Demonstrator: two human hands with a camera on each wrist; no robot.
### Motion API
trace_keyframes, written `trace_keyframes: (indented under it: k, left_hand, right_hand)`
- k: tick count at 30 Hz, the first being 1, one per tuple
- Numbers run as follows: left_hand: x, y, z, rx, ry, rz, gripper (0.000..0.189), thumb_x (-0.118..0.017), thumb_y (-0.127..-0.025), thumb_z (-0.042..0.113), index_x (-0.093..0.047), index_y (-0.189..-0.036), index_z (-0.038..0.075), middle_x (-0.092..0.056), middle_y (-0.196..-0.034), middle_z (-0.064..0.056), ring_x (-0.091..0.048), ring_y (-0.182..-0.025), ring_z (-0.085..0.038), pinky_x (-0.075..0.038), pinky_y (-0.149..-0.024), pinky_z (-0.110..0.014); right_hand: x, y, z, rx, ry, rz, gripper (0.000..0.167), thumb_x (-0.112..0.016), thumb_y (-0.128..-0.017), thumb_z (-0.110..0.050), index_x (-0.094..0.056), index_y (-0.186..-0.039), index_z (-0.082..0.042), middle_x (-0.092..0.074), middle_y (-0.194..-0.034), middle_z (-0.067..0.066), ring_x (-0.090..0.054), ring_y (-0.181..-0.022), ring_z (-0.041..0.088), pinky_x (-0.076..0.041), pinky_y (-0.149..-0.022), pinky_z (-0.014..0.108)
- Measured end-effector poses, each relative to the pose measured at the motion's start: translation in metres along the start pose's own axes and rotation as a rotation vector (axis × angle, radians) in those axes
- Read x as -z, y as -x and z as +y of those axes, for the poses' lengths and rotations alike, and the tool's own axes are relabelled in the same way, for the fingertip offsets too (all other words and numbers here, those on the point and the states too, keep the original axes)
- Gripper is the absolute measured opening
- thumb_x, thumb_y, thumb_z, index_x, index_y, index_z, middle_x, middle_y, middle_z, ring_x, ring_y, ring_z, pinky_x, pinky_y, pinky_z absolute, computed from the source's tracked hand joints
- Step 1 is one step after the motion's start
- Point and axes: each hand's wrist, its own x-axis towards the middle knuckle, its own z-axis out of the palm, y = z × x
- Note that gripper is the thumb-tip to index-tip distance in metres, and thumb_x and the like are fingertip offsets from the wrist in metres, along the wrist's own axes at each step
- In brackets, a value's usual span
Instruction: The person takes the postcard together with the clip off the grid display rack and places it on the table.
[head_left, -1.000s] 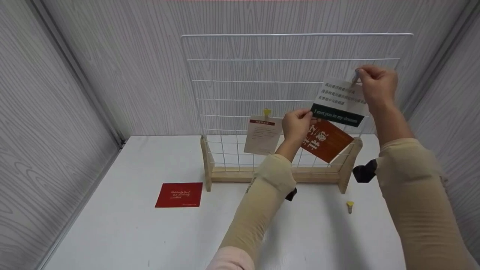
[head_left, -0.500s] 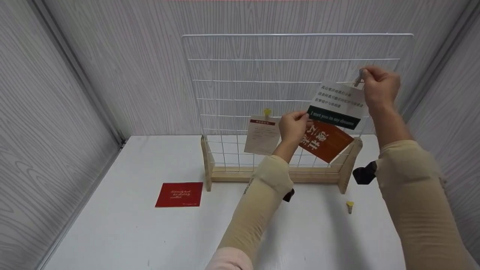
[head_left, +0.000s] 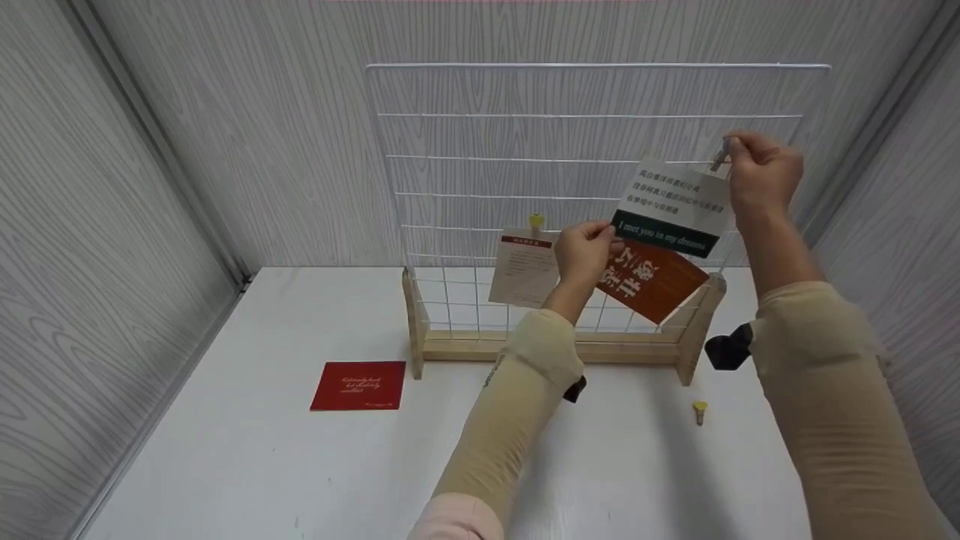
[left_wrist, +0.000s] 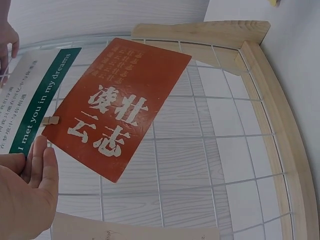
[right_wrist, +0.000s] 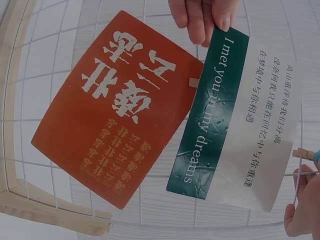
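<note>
My left hand (head_left: 585, 255) pinches the lower left corner of a white card with a green band (head_left: 667, 202), holding it tilted before the wire grid (head_left: 480, 157). At the card's upper right, my right hand (head_left: 766, 176) pinches a small wooden clothespin (right_wrist: 302, 153), which has a blue part at its top. The clothespin's tip is at the card's edge and a grid wire; whether it bites the card I cannot tell. Partly behind the green band hangs an orange card (head_left: 652, 285) with white characters, with a wooden clothespin (left_wrist: 50, 120) at its corner.
On the grid's left half, a yellow-topped clothespin (head_left: 536, 220) holds a printed white card (head_left: 521, 268). The grid stands in a wooden base (head_left: 630, 352). A red card (head_left: 358, 385) and another yellow-topped clothespin (head_left: 700, 412) lie on the white table (head_left: 247, 457).
The white and green card has shifted slightly left and down with my left hand. My right hand has moved a little to the right with the clothespin, away from the card's middle.
</note>
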Motion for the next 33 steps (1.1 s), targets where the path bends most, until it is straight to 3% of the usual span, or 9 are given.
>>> trace_keyframes:
  k: [15, 21, 26, 33]
  left_hand:
    - [0.0032, 0.0005, -0.0007, -0.023, -0.003, -0.009, 0.015, -0.056, -0.083, 0.005, -0.063, -0.094, -0.003, -0.063, -0.075, -0.005, -0.062, -0.067, -0.014, -0.048, -0.058, -0.019]
    - [0.0021, 0.0009, -0.001, -0.006, -0.004, -0.006, 0.016, -0.055, -0.084, 0.005, -0.063, -0.095, -0.002, -0.063, -0.074, -0.005, -0.062, -0.067, -0.014, -0.048, -0.06, -0.019]
    - [0.0008, 0.0017, -0.0019, 0.01, -0.013, -0.001, 0.016, -0.055, -0.084, 0.005, -0.063, -0.096, -0.001, -0.063, -0.073, -0.003, -0.062, -0.066, -0.012, -0.047, -0.059, -0.018]
    - [0.0023, 0.0004, -0.0019, -0.015, 0.004, 0.003, 0.016, -0.055, -0.084, 0.005, -0.063, -0.095, -0.003, -0.063, -0.075, -0.005, -0.062, -0.065, -0.011, -0.048, -0.059, -0.02]
  right_hand:
    - [-0.0062, -0.0031, 0.0036, -0.01, -0.184, 0.086, 0.013, -0.054, -0.084, -0.007, -0.066, -0.086, -0.003, -0.062, -0.088, 0.003, -0.053, -0.086, 0.012, -0.038, -0.076, 0.019]
    - [-0.0068, -0.003, 0.0046, -0.005, -0.227, 0.115, 0.013, -0.055, -0.083, -0.004, -0.068, -0.078, -0.005, -0.063, -0.088, 0.004, -0.053, -0.087, 0.013, -0.039, -0.076, 0.019]
    - [-0.0034, -0.0038, 0.0047, -0.03, -0.28, 0.105, 0.012, -0.055, -0.083, -0.005, -0.067, -0.081, -0.004, -0.062, -0.094, 0.006, -0.052, -0.09, 0.013, -0.038, -0.078, 0.019]
    - [0.0012, -0.0061, -0.0016, 0.006, -0.235, 0.122, 0.012, -0.056, -0.083, -0.007, -0.068, -0.082, -0.005, -0.062, -0.092, 0.004, -0.052, -0.087, 0.011, -0.037, -0.076, 0.019]
